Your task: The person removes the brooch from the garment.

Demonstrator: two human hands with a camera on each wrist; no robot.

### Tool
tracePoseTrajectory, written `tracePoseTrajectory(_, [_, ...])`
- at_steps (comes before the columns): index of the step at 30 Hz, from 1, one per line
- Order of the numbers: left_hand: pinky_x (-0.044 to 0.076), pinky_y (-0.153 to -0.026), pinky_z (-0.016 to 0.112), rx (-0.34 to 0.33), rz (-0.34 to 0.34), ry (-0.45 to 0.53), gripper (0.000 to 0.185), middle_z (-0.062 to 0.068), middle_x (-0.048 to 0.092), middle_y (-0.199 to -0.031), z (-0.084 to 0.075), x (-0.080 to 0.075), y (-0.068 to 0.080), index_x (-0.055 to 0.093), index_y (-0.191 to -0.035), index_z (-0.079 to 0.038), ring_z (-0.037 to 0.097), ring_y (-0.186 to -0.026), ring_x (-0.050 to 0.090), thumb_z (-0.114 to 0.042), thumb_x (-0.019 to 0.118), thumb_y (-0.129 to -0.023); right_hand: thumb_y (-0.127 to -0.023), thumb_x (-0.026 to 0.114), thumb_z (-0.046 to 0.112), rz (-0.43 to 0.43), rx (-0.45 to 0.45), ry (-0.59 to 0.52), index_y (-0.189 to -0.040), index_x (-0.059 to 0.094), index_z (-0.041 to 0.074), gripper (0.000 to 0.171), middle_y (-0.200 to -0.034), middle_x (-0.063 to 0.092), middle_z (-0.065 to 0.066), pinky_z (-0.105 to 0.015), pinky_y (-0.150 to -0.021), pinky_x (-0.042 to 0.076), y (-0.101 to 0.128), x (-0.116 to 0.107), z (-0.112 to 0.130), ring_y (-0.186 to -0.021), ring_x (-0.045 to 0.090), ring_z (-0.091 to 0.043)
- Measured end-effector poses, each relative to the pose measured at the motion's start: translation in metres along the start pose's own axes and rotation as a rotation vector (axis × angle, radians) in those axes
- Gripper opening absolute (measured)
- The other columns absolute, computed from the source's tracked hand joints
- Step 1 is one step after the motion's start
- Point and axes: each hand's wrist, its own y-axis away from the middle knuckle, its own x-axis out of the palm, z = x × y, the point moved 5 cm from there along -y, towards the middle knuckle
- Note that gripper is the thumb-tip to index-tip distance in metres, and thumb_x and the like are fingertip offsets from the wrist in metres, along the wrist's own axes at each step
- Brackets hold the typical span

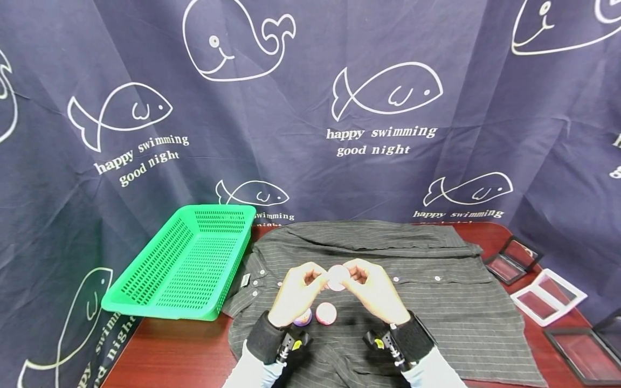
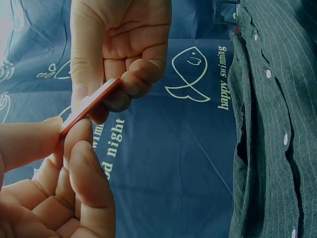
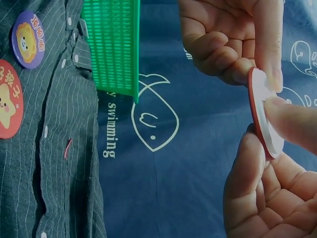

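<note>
Both hands point(image 1: 335, 283) pinching round badge point(image 1: 337, 277), right wrist view alone showing its white back

A staged recording set-up rather than a lived-in room is suggested: a reddish-brown table point(image 1: 184, 350) is backed by a draped navy fish-print curtain point(image 1: 310, 108), with a green plastic basket point(image 1: 184, 258) and framed display cases point(image 1: 548, 296) laid out.

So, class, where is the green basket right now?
In the head view the green basket sits on the person's left, on the table's left edge, beside the striped shirt and against the whale-print curtain.
</note>
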Motion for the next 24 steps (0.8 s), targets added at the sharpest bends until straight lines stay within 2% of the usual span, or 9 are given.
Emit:
tracePoseTrajectory(13, [0.046,-0.061,0.019,-0.026,0.010,-0.017,0.015,0.012,0.068,-0.072,-0.0003,0.0008,0.0005,0.069,-0.084,-0.003,-0.001,-0.063,0.052,-0.015,0.067,-0.093,-0.086,0.074,0.018,-0.001,0.023,-0.004,-0.094,0.069,0.009,0.013,-0.076,0.069,0.000,-0.021,-0.058,0.045,-0.0001,0.0004,0.0016,-0.065,0.058,-0.002])
tracePoseTrajectory(24, [0.046,-0.061,0.019,-0.021,0.002,-0.020,0.014,0.010,0.067,-0.071,0.0025,0.0012,-0.0001,0.069,-0.086,-0.003,0.000,-0.064,0.053,-0.014,0.067,-0.093,-0.085,0.076,0.016,-0.017,0.026,0.013,-0.091,0.069,0.008,0.012,-0.074,0.068,-0.001,-0.021,-0.058,0.047,0.0000,0.0005,-0.0040,-0.064,0.058,-0.001])
